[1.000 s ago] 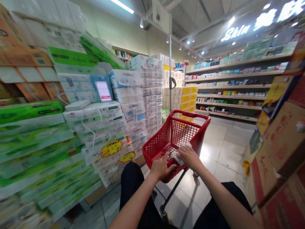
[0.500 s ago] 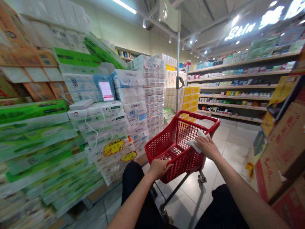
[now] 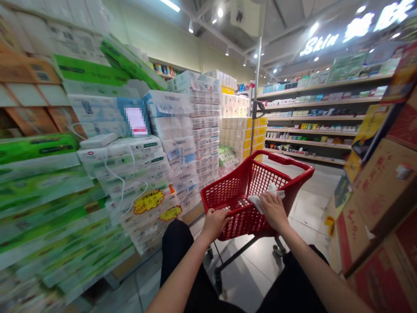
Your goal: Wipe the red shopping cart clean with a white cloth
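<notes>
A red plastic shopping cart [image 3: 224, 187] on a metal wheeled frame stands in front of my knees, turned at an angle. My left hand [image 3: 215, 224] is closed over the near left part of its basket rim. On the basket's near right rim, my right hand [image 3: 273, 209] presses a crumpled white cloth [image 3: 256, 201], part of which sticks out past the fingers. It could also be a paper wipe; the frame does not settle this. The fingers cover much of it. Nothing but the slatted floor shows inside the basket.
Stacked tissue packs [image 3: 176, 143] line the left side, with yellow price tags [image 3: 148, 202] and a white cable [image 3: 122, 178] hanging in front. A metal pole [image 3: 256, 87] rises behind the cart. Cardboard boxes [image 3: 378, 187] are piled at right; stocked shelves [image 3: 312, 117] run along the back.
My right hand and the cloth have slid along the cart's rim towards me and slightly left. The cart's handle end has swung a little to the right. My left hand stays on the rim.
</notes>
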`<action>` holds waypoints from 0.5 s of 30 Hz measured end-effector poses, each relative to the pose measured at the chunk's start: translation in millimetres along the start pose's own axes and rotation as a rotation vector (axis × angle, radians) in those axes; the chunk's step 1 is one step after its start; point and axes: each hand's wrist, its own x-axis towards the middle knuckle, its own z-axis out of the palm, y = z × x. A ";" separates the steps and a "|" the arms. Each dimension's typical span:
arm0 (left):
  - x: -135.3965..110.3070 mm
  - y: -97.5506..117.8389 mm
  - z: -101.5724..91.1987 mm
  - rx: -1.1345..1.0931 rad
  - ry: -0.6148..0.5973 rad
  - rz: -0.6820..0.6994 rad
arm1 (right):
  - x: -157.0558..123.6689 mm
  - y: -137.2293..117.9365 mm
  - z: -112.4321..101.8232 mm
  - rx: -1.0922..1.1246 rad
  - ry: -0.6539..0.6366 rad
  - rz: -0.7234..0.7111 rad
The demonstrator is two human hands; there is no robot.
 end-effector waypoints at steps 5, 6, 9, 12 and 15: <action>2.1 0.2 11.4 0.062 0.101 -0.058 | -5.5 -54.9 0.9 0.056 0.012 -0.016; 1.8 -0.4 12.1 0.068 0.109 -0.059 | -6.1 -58.2 -0.1 0.064 0.012 -0.026; -0.1 -2.6 11.9 0.063 0.117 -0.034 | -5.7 -47.8 -5.0 0.071 -0.014 -0.108; -1.8 -3.1 11.4 0.053 0.125 -0.013 | -2.1 -13.3 -11.0 0.045 -0.044 -0.198; -2.2 -2.6 12.0 0.073 0.129 -0.014 | 2.2 27.3 -16.2 -0.009 -0.033 -0.208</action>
